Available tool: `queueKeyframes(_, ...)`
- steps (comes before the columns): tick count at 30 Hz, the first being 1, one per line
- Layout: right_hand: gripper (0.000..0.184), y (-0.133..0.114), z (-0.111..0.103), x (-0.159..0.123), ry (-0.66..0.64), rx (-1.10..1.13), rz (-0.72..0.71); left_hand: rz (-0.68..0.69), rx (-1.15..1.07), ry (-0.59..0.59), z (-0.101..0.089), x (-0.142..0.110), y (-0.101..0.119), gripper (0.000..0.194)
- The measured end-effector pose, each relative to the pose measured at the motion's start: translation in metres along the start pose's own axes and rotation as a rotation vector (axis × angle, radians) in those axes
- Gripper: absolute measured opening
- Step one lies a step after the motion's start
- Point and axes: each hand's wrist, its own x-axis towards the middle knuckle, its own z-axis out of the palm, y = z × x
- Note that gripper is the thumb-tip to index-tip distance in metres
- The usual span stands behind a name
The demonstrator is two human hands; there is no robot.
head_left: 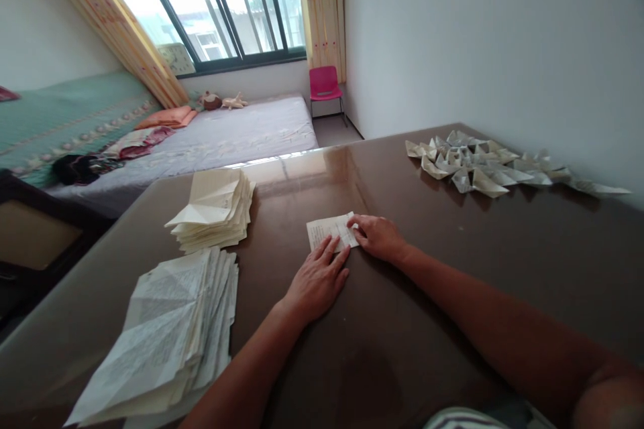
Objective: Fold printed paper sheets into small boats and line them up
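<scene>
A small folded sheet of printed paper (322, 229) lies flat on the brown table in front of me. My left hand (320, 276) rests on its lower edge, with the fingers stretched out and apart. At the paper's right edge, my right hand (378, 236) has its fingers bent, the thumb and forefinger closed on the corner. Left of my hands sit two stacks of creased paper: a cream stack (216, 204) farther off and a larger printed stack (166, 322) nearer me. Several folded paper shapes (463, 159) stand in a cluster at the far right.
The glossy brown table (443, 348) has its far edge near a bed (251, 127). A white wall (483, 33) runs along the right side. A pink chair (325, 84) stands beneath the curtain, and a dark chair (40, 234) is at the left.
</scene>
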Motion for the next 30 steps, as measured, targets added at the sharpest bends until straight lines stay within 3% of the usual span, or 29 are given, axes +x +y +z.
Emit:
queueKeyframes(3, 0.027, 0.000, -0.006, -0.003, 0.097, -0.004, -0.053, 0.000, 0.002, 0.008, -0.001, 0.000, -0.001, 0.047)
queueKeyframes(6, 0.027, -0.005, -0.011, -0.008, 0.164, 0.016, -0.227, 0.003, 0.013, 0.013, -0.001, -0.001, -0.001, 0.046)
queueKeyframes(10, 0.026, -0.012, -0.012, -0.014, -0.019, -0.037, -0.471, 0.011, 0.015, 0.019, 0.001, -0.001, -0.003, 0.044)
queueKeyframes(13, 0.033, -0.013, -0.011, -0.020, -0.124, -0.101, -0.545, 0.019, 0.012, 0.025, 0.002, -0.001, -0.004, 0.044)
queueKeyframes(18, 0.039, -0.019, -0.017, -0.035, -0.175, -0.230, -0.459, 0.019, 0.038, -0.002, 0.000, 0.000, -0.003, 0.046)
queueKeyframes(26, 0.032, -0.028, -0.029, -0.042, -0.251, -0.303, -0.349, -0.017, 0.060, 0.008, -0.002, -0.001, -0.006, 0.045)
queueKeyframes(30, 0.028, -0.029, -0.033, -0.042, -0.239, -0.283, -0.296, -0.104, 0.138, 0.016, -0.006, -0.005, -0.009, 0.040)
